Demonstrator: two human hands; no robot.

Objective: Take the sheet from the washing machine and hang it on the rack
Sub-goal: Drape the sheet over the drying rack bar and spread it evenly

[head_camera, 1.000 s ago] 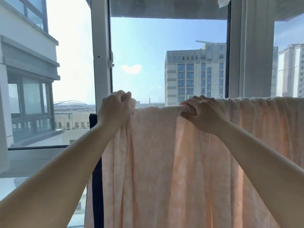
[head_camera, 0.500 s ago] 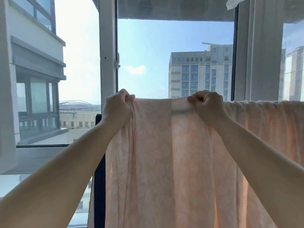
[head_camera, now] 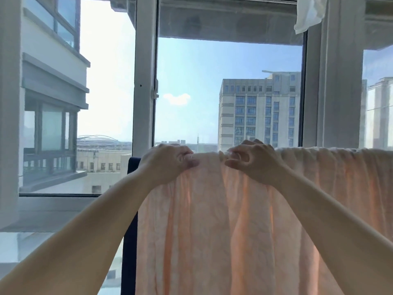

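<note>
A pale peach sheet (head_camera: 212,231) hangs draped over a horizontal bar of the rack, which the cloth hides. It falls in long folds past the bottom of the view and stretches to the right edge. My left hand (head_camera: 168,165) grips the sheet's top fold near its left end. My right hand (head_camera: 253,162) pinches the top fold a short way to the right, fingers curled on the cloth. The two hands are close together.
A dark blue cloth (head_camera: 129,220) hangs just left of the sheet. Behind stands a window with white frame posts (head_camera: 144,81) and tall buildings outside. A white cloth (head_camera: 308,13) hangs at the top right. A sill (head_camera: 53,209) runs along the left.
My hands have drawn closer together along the sheet's top fold. The view has tilted up, so the sheet's top edge sits lower in the frame.
</note>
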